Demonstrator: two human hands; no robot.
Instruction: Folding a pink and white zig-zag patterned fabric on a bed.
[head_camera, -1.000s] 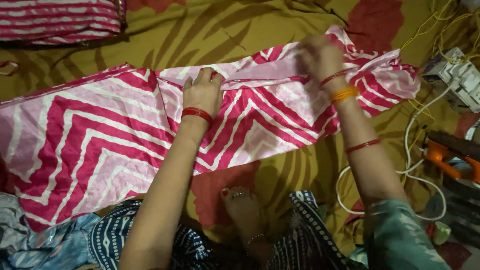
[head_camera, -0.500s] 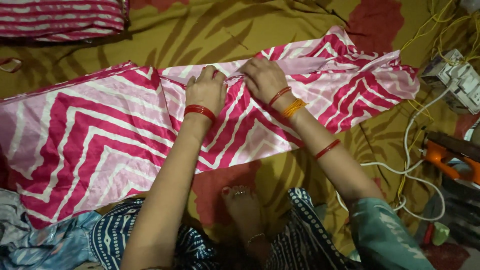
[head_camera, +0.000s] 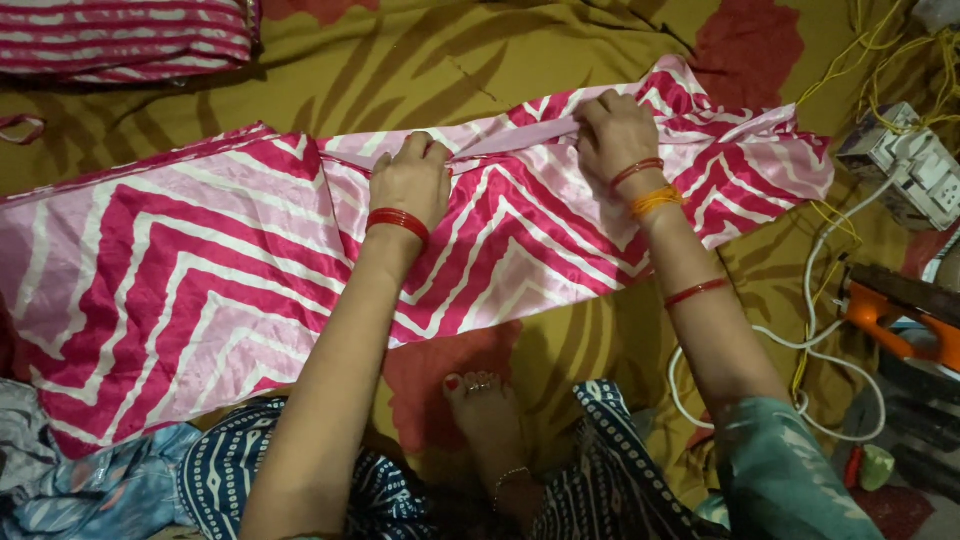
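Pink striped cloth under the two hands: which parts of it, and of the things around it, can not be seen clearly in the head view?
- Pink zigzag cloth: left end cut off by the picture edge; near corner lies under blue clothes.
- Left hand and right hand: fingertips curl into the fold, so the grip is hidden.
- Striped folded cloth: top cut off by the edge.
- Orange tool: cut off at right, kind unclear.

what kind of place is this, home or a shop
Most likely a home, with work done on the floor: the person sits on a mustard floral sheet, both hands on a pink zigzag cloth, with a power strip and loose cords beside.
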